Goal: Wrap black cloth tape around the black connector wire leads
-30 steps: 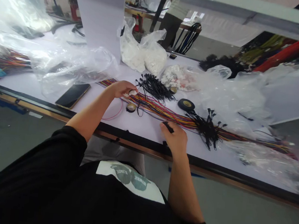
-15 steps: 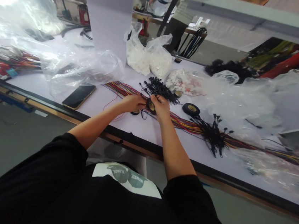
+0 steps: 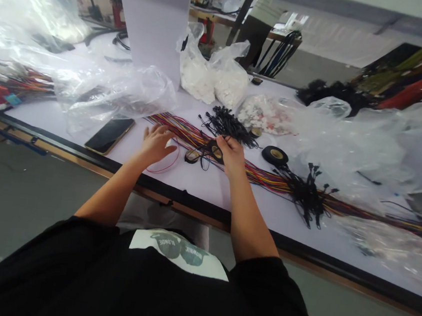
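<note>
My right hand (image 3: pixel 233 155) grips a roll of black tape (image 3: pixel 216 151) against a long bundle of coloured wires (image 3: pixel 184 130). Fingers apart and holding nothing, my left hand (image 3: pixel 155 144) is over the table beside the wires' left part. A loose pink wire (image 3: pixel 168 166) curves out by its fingers. Between the hands lies a smaller black ring (image 3: pixel 191 156) with a tan inside. A second tape roll (image 3: pixel 275 155) rests to the right, near black cables with connectors (image 3: pixel 307 193) that lie across the bundle. Behind the right hand is a pile of short black leads (image 3: pixel 229 125).
A phone (image 3: pixel 109 136) lies left of my left hand. Clear plastic bags (image 3: pixel 120 93) cover the left side. Bags of white parts (image 3: pixel 213 80) stand at the back, with more plastic (image 3: pixel 359 148) on the right. The table's dark front edge (image 3: pixel 198 204) runs before me.
My left hand has left the tape and wires, moved left and spread its fingers. The right hand stays on the tape roll. The view has shifted slightly.
</note>
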`<state>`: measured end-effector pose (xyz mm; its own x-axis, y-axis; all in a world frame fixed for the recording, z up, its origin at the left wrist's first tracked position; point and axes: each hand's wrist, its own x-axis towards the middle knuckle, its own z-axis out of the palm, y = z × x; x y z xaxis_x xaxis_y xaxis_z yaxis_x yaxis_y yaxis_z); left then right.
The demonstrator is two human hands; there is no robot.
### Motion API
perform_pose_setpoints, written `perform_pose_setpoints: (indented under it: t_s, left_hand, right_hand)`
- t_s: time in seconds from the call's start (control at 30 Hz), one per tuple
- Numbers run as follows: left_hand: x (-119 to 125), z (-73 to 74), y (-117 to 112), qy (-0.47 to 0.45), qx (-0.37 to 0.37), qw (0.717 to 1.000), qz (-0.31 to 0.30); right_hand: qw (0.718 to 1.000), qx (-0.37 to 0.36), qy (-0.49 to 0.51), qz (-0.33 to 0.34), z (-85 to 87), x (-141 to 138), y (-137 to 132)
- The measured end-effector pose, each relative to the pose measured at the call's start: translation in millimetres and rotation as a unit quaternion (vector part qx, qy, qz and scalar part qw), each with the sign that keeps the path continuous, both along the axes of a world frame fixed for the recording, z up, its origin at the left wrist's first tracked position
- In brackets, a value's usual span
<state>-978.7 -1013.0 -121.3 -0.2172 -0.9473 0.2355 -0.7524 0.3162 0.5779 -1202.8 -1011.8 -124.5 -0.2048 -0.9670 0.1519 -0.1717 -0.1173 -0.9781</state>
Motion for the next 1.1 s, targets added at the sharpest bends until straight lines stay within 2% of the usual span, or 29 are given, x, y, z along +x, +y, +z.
perform_pose_setpoints:
  t_s: [0.07, 0.1, 0.17, 0.23, 0.3, 0.4, 0.5, 0.57, 0.63, 0.77, 0.97, 1.1]
  left_hand:
    - [-1.6, 9.5, 6.0, -0.004, -0.017, 0.999, 0.042]
    - [-6.0, 14.0, 8.1, 0.025, -0.022, 0.999, 0.035]
    - [-20.3, 20.8, 10.8, 0.133, -0.012, 0.99, -0.034]
    - [-37.7, 24.0, 12.5, 0.249, 0.033, 0.962, -0.11]
    - [-53.2, 24.0, 14.8, 0.324, 0.077, 0.931, -0.149]
    - [-66.5, 23.9, 20.6, 0.408, 0.091, 0.898, -0.135]
    - [-69.2, 28.7, 27.9, 0.479, 0.124, 0.861, -0.116]
    - [-69.5, 33.0, 32.1, 0.508, 0.172, 0.834, -0.131]
    - [-71.3, 35.1, 35.2, 0.52, 0.214, 0.813, -0.153]
    - [-79.1, 30.4, 39.5, 0.52, 0.253, 0.798, -0.169]
    - [-83.3, 22.7, 48.2, 0.53, 0.276, 0.791, -0.129]
    - [-83.8, 21.2, 55.3, 0.566, 0.289, 0.768, -0.081]
  right_hand:
    - [0.998, -0.019, 0.04, 0.046, 5.4, 3.8, 6.2]
    - [0.995, -0.03, 0.064, 0.075, 8.3, 6.0, 9.8]
    - [0.984, -0.049, 0.115, 0.13, 13.1, 10.4, 16.8]
    - [0.971, -0.058, 0.157, 0.168, 15.4, 14.8, 22.5]
    - [0.962, -0.062, 0.187, 0.19, 15.0, 17.5, 25.9]
    - [0.955, -0.047, 0.212, 0.203, 14.6, 13.5, 26.7]
    - [0.952, 0.006, 0.221, 0.21, 20.3, -2.0, 26.0]
    - [0.96, 0.015, 0.195, 0.202, 26.0, -12.9, 26.9]
    - [0.975, -0.022, 0.144, 0.17, 30.3, -18.6, 29.3]
    - [0.987, -0.091, 0.061, 0.115, 31.0, -10.8, 35.2]
    - [0.996, -0.045, -0.057, 0.061, 28.7, 1.3, 35.9]
    - [0.993, -0.047, -0.101, 0.027, 26.1, 2.5, 32.4]
